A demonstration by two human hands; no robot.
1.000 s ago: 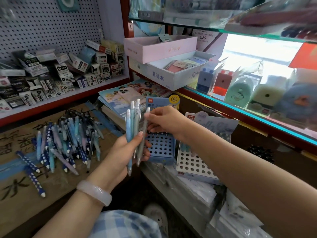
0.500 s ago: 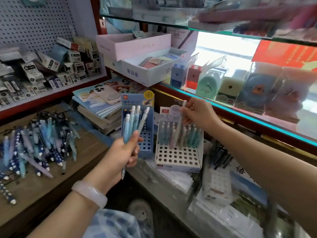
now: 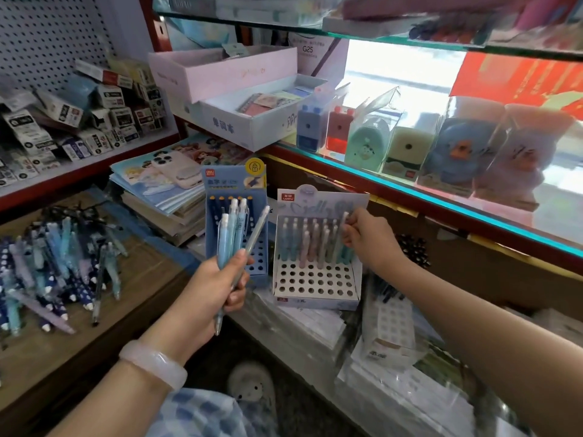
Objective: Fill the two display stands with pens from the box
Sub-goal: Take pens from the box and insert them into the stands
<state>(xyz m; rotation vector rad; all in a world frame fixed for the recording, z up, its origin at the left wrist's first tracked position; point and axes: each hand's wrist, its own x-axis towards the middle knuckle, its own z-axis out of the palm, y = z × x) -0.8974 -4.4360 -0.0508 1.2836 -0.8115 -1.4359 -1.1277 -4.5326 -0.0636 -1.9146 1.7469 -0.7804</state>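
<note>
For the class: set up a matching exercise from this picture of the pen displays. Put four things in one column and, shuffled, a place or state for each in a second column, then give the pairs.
Things
1. bunch of pale blue pens
2. white cardboard display stand
3. single pale pen
4. heap of loose blue pens

Places or states
A. lying on the wooden counter
B. gripped in the left hand
C. back rows filled, front holes bare
D. pinched by the right hand

Pairs: 1-B, 2-C, 3-D, 4-A
</note>
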